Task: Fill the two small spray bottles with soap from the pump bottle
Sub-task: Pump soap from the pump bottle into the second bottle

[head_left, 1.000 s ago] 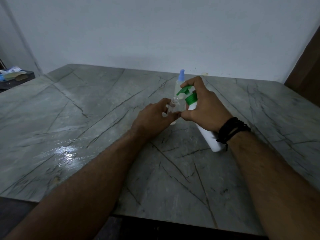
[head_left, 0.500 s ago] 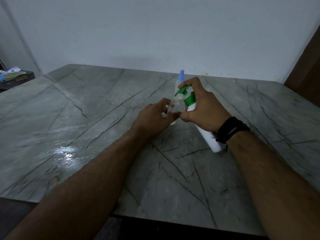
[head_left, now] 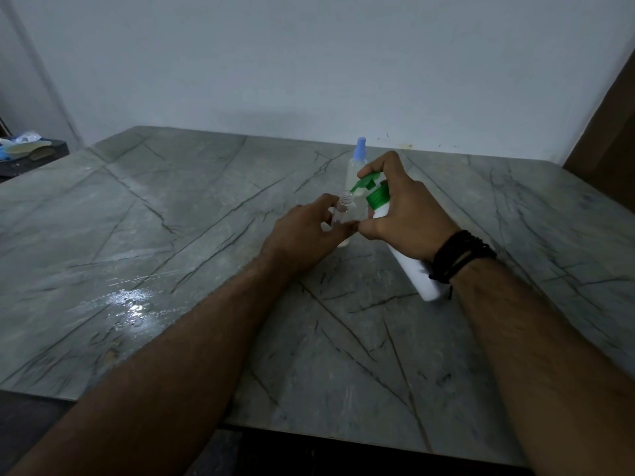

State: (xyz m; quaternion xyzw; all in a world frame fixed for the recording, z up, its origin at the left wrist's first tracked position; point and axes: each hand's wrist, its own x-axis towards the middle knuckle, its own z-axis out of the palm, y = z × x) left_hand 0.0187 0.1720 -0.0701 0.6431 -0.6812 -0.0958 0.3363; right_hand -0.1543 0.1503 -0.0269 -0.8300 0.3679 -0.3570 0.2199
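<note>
My left hand (head_left: 302, 235) grips a small clear spray bottle (head_left: 343, 209) with no cap, its open neck pointing up. My right hand (head_left: 402, 214) holds a white pump bottle (head_left: 412, 269) with a green pump head (head_left: 369, 185), tilted so the nozzle sits just over the small bottle's neck. A forefinger lies on top of the pump head. Behind them stands a second small spray bottle (head_left: 355, 163) with a light blue cap, upright on the table.
The grey marble table (head_left: 171, 218) has a wet shiny patch (head_left: 130, 304) at the left front. A dark stand with a few pale objects (head_left: 24, 149) is at the far left. A white wall runs behind the table.
The green pump head has risen slightly under my right forefinger. Both hands and the bottles stay in the same place.
</note>
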